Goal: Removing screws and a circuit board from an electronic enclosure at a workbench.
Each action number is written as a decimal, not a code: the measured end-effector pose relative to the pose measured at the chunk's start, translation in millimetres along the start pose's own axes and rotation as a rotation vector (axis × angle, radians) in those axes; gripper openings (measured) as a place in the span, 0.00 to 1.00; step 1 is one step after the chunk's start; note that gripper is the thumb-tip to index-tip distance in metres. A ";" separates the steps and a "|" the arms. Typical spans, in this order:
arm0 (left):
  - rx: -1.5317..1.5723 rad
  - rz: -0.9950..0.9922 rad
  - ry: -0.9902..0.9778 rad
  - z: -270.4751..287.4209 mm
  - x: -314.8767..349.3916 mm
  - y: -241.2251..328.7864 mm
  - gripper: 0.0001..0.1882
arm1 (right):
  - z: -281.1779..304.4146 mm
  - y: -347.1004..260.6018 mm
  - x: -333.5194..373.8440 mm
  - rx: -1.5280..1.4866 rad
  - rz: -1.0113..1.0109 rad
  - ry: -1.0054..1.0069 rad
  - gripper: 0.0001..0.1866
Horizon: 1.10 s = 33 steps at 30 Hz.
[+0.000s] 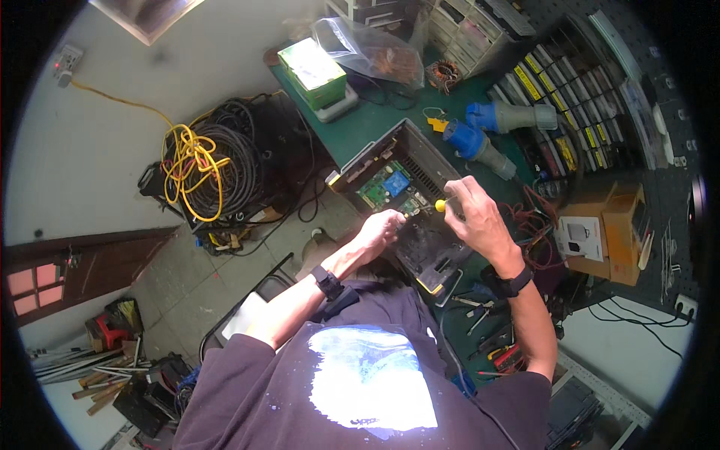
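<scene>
An open dark metal case [442,161] lies on the green bench before me. Inside it, toward the left wall, sits a green circuit board [373,196] bearing a blue block [396,183]. Over the case, my right hand [476,217] is closed on a screwdriver [440,205] with a yellow handle, whose thin shaft points left. My left hand [381,231] reaches over the near-left edge, fingertips pinched close to the screwdriver's tip. What those fingertips hold is too small to make out.
Blue industrial plugs [480,142] lie beyond the case, and a green box [319,75] stands at the bench's far left. A cardboard box [619,232] is at the right. Loose hand tools [480,311] lie near my right arm. Coiled cables [232,146] stand off left.
</scene>
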<state>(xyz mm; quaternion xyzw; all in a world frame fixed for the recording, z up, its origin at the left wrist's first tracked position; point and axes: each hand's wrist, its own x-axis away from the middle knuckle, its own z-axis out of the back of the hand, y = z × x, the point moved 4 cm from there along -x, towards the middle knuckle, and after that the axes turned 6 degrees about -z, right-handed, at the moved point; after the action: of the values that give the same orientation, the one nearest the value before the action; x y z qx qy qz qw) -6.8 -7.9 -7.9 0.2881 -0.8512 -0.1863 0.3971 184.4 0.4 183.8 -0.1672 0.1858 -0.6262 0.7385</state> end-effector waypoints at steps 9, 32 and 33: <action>0.002 0.016 -0.001 0.4 -3.2 -0.7 0.09 | 8.4 -4.9 -4.9 -0.005 0.078 0.022 0.17; 0.020 0.067 0.041 -4.2 -1.6 4.3 0.12 | 35.5 -6.3 4.2 -0.073 -0.042 0.111 0.13; 0.005 0.061 0.012 -6.6 -1.2 5.6 0.14 | 40.5 -9.9 5.4 -0.102 -0.064 0.115 0.13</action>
<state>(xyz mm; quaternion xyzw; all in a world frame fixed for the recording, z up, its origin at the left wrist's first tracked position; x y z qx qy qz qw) -3.0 -3.4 -1.4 0.2641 -0.8578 -0.1701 0.4068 196.2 -5.9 223.7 -0.1745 0.2541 -0.6476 0.6968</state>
